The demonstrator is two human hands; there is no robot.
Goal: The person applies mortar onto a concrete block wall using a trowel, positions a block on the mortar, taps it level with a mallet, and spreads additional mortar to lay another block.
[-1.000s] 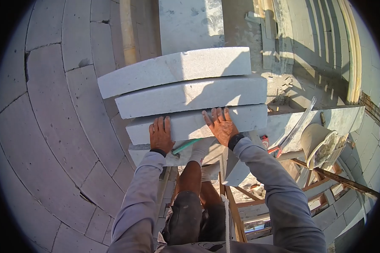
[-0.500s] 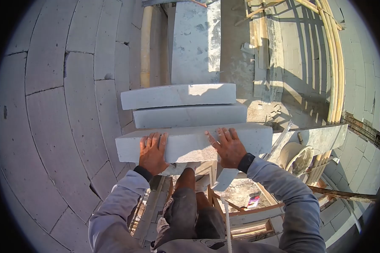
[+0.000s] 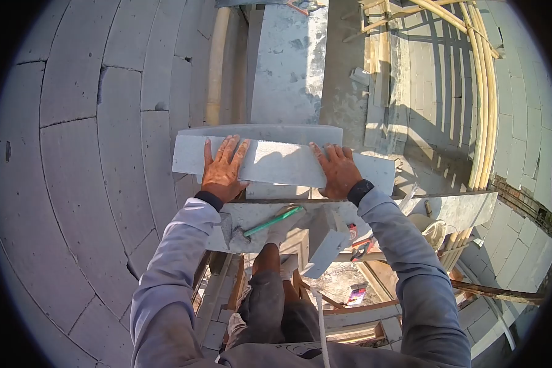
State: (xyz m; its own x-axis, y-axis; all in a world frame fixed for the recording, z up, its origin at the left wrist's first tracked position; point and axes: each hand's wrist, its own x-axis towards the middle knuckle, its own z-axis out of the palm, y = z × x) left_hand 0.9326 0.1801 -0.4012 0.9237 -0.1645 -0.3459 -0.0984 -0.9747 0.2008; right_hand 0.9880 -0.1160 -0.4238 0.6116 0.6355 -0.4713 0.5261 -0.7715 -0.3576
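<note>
A long pale block (image 3: 279,164) lies crosswise in front of me, its right end slightly lower in the view. On its left part rests my left hand (image 3: 224,170), fingers spread and flat against the surface. Toward its right part, my right hand (image 3: 338,170) also lies with fingers apart. Neither hand wraps round the block. Another pale block (image 3: 291,131) shows just behind it, partly hidden. Nearer to me, a long green tool (image 3: 273,222) lies on the light board (image 3: 260,214), with a small pale block (image 3: 326,248) beside my foot.
A block wall (image 3: 73,184) rises at the left. A long plank (image 3: 285,73) stretches away ahead. Bamboo poles (image 3: 483,116) stand at the right. A bucket (image 3: 434,232) and red-handled tools (image 3: 363,246) are near my right arm. Below the board, gaps between timbers show the floor far down.
Both hands and the long block have moved away from me, over the blocks behind. The board and the green tool, hidden before, now show.
</note>
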